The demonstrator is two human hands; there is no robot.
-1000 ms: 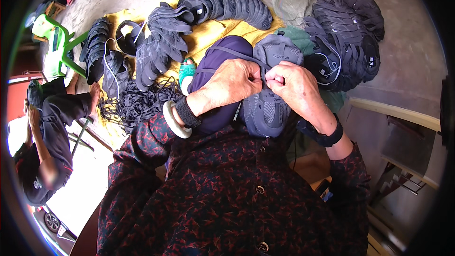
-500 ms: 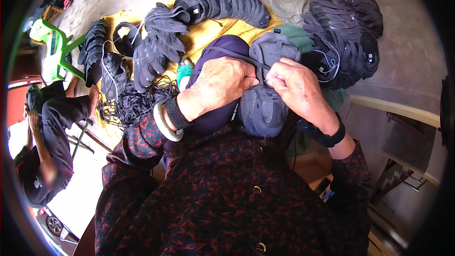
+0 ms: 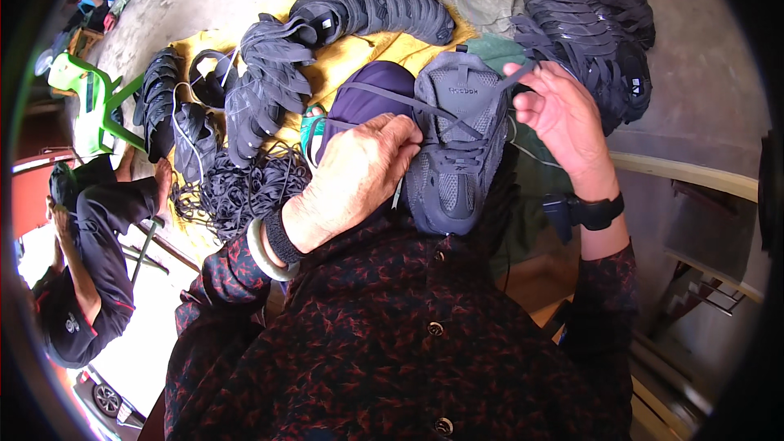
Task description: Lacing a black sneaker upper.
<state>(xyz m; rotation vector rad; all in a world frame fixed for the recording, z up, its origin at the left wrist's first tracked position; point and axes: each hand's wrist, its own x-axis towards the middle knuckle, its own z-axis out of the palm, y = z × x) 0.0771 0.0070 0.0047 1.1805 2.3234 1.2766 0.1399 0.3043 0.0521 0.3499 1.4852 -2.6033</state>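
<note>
A dark grey sneaker (image 3: 452,188) rests on my lap, toe toward me and tongue pointing away. Its flat grey shoelace (image 3: 457,125) runs through the lower eyelets, with one long strand looped out to the left over my purple-clad knee. My left hand (image 3: 359,175) is closed at the shoe's left edge, fingertips pinched together; what they grip is hidden. Off the shoe's upper right, my right hand (image 3: 563,118) pinches the other lace strand between thumb and forefinger, drawing it up and out. Its remaining fingers are loosely curled.
Rows of nested dark shoes (image 3: 371,12) lie on a yellow cloth (image 3: 355,55), and more shoes (image 3: 584,41) are stacked at right. A heap of black laces (image 3: 249,184) is left of my knee. A seated person (image 3: 94,253) works beside a green chair (image 3: 94,102).
My right hand has moved right and away from the shoe's middle, pulling a lace strand outward. My left hand has shifted slightly down and left to the shoe's edge.
</note>
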